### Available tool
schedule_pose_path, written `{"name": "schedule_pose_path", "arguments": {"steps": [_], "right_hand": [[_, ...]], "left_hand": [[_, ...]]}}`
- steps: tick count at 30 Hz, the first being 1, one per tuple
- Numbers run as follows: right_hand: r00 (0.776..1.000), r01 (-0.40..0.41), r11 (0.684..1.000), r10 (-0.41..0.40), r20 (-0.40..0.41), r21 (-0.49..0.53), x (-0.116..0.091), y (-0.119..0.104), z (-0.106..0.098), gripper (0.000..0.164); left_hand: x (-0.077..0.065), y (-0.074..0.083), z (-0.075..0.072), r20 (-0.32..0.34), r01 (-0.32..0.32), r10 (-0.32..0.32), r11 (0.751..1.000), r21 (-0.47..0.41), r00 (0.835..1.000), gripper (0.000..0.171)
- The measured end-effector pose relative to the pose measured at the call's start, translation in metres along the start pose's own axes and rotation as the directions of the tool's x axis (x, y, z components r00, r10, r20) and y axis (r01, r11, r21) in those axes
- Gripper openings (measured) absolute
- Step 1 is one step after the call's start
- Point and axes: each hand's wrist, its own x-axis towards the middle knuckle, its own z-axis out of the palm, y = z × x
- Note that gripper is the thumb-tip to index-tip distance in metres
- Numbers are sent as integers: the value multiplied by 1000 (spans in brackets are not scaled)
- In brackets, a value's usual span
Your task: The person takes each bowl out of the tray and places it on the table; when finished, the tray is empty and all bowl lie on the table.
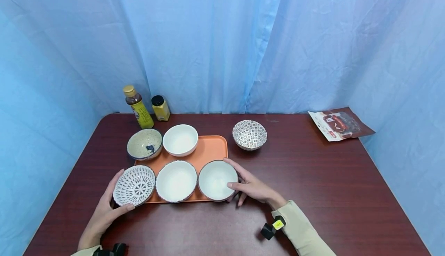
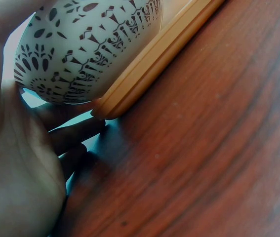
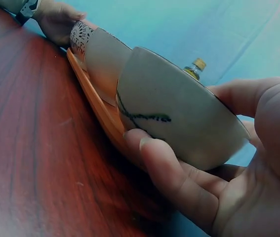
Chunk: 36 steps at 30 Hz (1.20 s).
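Note:
In the head view my left hand (image 1: pixel 104 211) grips a white bowl with a dark leaf-like pattern (image 1: pixel 135 185), thumb at its near rim and fingers round its left side. That bowl stands at the front left of an orange tray (image 1: pixel 213 148). At the tray's front right corner my right hand (image 1: pixel 253 187) holds a plain white bowl with a dark rim (image 1: pixel 216 180). The right wrist view shows a green sprig painted on this bowl's outer wall (image 3: pixel 179 118). Between the two sits a white bowl with a speckled rim (image 1: pixel 176 181).
Behind stand a beige bowl with a blue motif (image 1: pixel 144 144) and a plain white bowl (image 1: pixel 180 140). A sauce bottle (image 1: pixel 140 111) and a black-lidded jar (image 1: pixel 161 109) are at the back left. Right of the tray are a patterned bowl (image 1: pixel 249 134) and a food packet (image 1: pixel 340 124).

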Motion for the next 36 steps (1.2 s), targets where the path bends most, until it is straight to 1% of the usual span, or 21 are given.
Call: {"name": "schedule_pose_path", "arguments": {"steps": [4,11,16,22,28,32,36], "right_hand": [[1000,26,999,-26,1,28,1,0,1,77],[999,35,994,-34,-11,106,2,0,2,76],[998,63,986,-59,-28,157,3,1,4,77],[995,82,981,-72,-63,176,4,0,3,76],[991,107,979,-91,-98,172,3,-10,-1,78],[987,103,979,-79,-139,178,2,-20,-5,78],[980,123,974,-88,-180,189,-1,-29,-10,78]], "left_hand": [[1,0,0,3,26,-26,1000,4,1000,104],[0,1,0,0,1,-1,1000,8,1000,103],[-1,1,0,3,12,-12,1000,14,1000,103],[0,1,-1,5,14,-14,1000,27,1000,103],[0,0,-1,5,6,-6,999,32,1000,102],[0,0,-1,5,-1,1,1000,24,1000,102],[0,0,-1,3,-10,10,1000,19,1000,102]]}}
